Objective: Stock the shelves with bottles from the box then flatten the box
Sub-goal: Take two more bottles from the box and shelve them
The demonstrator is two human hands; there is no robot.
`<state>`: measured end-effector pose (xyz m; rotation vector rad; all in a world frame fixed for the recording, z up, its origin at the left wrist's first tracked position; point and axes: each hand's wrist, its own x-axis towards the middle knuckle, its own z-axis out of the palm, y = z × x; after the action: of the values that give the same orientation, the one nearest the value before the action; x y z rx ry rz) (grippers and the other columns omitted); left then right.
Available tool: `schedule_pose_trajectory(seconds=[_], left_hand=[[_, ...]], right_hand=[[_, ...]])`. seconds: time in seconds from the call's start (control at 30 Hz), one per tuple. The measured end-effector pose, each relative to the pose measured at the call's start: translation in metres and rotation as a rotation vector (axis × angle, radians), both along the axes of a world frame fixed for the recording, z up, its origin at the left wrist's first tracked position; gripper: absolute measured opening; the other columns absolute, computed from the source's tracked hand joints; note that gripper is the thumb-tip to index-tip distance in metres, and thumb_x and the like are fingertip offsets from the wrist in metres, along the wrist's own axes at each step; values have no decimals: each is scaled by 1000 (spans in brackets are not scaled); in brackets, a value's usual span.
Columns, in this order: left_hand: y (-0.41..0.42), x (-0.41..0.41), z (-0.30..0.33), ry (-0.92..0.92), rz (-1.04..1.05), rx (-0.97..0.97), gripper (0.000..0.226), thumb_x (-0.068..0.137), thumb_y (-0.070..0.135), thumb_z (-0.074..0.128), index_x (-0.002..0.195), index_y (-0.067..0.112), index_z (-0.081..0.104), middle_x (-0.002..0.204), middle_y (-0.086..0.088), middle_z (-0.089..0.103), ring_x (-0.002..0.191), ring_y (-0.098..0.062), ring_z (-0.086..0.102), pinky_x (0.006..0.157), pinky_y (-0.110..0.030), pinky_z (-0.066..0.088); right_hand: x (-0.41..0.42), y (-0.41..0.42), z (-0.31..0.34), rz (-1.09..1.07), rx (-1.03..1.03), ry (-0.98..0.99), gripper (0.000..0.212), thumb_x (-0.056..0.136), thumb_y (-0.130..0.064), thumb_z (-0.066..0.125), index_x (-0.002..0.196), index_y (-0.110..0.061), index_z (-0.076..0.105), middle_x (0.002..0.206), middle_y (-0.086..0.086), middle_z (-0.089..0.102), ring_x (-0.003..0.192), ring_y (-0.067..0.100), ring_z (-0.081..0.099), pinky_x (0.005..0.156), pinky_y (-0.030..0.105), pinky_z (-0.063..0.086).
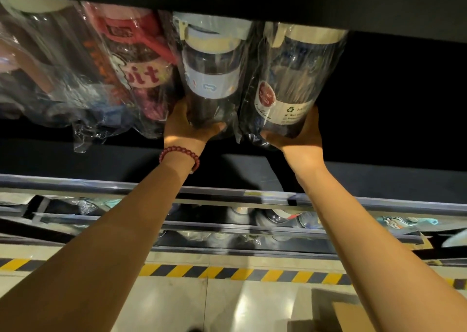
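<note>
On the far left, wrapped bottles are already sitting in a row on the dark shelf. The left hand is cupping the bottom of a blue-label bottle, fingers curled around it, likely to slide it in beside them. The right hand is gripping a red-sticker bottle the same way, while the box is waiting on the floor.
</note>
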<state>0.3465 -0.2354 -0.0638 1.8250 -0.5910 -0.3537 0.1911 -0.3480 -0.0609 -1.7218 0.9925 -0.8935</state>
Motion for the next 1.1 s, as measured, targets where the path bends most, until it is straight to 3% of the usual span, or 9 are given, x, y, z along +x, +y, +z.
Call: schedule_pose_trajectory(seconds=[0.13, 0.2, 0.3, 0.43, 0.63, 0.73, 0.83, 1.03, 1.1], left_hand=[[5, -2, 13, -93, -102, 174, 63, 81, 10, 71, 136, 5, 42, 139, -11, 49, 125, -27, 48, 105, -43, 39], [17, -12, 26, -69, -97, 195, 45, 92, 18, 55, 135, 6, 46, 140, -12, 48, 123, -32, 47, 98, -45, 39], [53, -38, 59, -261, -158, 426, 65, 79, 31, 74, 133, 6, 49, 131, -13, 54, 121, -28, 49, 99, -29, 37], [103, -87, 101, -306, -303, 472, 89, 72, 34, 80, 145, 12, 34, 146, -8, 41, 134, -24, 37, 109, -34, 30], [162, -169, 156, -707, -634, 518, 94, 71, 47, 76, 146, 17, 30, 149, -6, 35, 140, -27, 29, 114, -40, 27], [171, -209, 173, -853, -755, 463, 92, 65, 44, 82, 141, 11, 42, 143, -12, 45, 134, -33, 39, 109, -47, 35], [174, -244, 181, -912, -855, 451, 91, 60, 47, 84, 136, 11, 49, 137, -12, 52, 127, -34, 48, 102, -51, 42], [192, -290, 167, -969, -1125, 281, 85, 45, 42, 91, 118, 8, 66, 119, -13, 65, 108, -35, 63, 80, -54, 54], [199, -293, 160, -977, -1274, 315, 89, 48, 47, 89, 125, 12, 62, 128, -9, 60, 115, -32, 59, 87, -52, 52]], right_hand=[[-6, 4, 10, 9, 98, 31, 70, 73, 2, 76, 132, -4, 39, 134, 12, 51, 109, 10, 56, 86, 12, 47], [-22, 16, 20, -6, 106, 172, 76, 74, -11, 79, 137, -7, 38, 135, 10, 52, 118, 19, 54, 93, 17, 45], [-61, 41, 43, 43, -51, 450, 75, 78, -27, 77, 140, -8, 38, 136, 11, 48, 125, 25, 45, 90, 15, 31], [-120, 90, 88, 180, -188, 597, 72, 85, -30, 69, 145, -11, 33, 149, 5, 37, 136, 21, 34, 106, 28, 29], [-217, 167, 144, 250, -425, 805, 69, 88, -33, 65, 145, -12, 33, 151, 6, 33, 139, 25, 29, 112, 35, 28], [-261, 206, 154, 192, -491, 849, 66, 82, -27, 72, 138, -7, 44, 141, 12, 46, 130, 33, 43, 106, 42, 39], [-300, 246, 153, 105, -394, 924, 65, 84, -31, 68, 140, -10, 43, 145, 11, 43, 134, 32, 39, 108, 44, 37], [-344, 320, 148, -212, -214, 1006, 68, 55, -24, 89, 115, -3, 64, 118, 15, 64, 103, 35, 65, 83, 43, 54], [-350, 346, 143, -316, -134, 1006, 66, 58, -24, 88, 117, -5, 63, 119, 15, 63, 104, 35, 63, 85, 43, 53]])
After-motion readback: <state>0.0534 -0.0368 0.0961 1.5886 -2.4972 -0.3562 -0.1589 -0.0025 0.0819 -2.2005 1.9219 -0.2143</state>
